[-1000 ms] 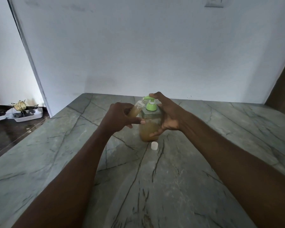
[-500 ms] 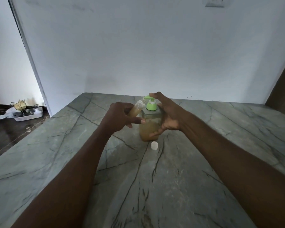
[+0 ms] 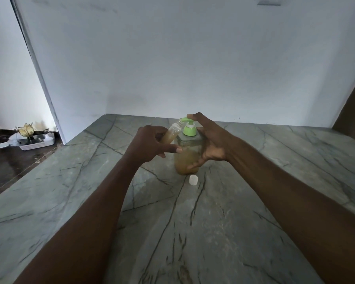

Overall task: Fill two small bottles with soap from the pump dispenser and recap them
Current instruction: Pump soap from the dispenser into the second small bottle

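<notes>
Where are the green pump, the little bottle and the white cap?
green pump (image 3: 189, 130), head view, on its round collar.
little bottle (image 3: 171, 134), head view, on its soap-filled side.
white cap (image 3: 193, 179), head view, on its top.

Grey-green stone countertop (image 3: 223, 232), veined with dark cracks, running back to a pale wall. Standing on it, toward the far middle: 1 clear pump dispenser (image 3: 188, 158) with a green pump head, partly filled with amber soap. Just in front of the dispenser's base, apart from it: 1 small white cap (image 3: 193, 179), lying directly on the stone. Otherwise bare surface to the left, right and near edge.
</notes>
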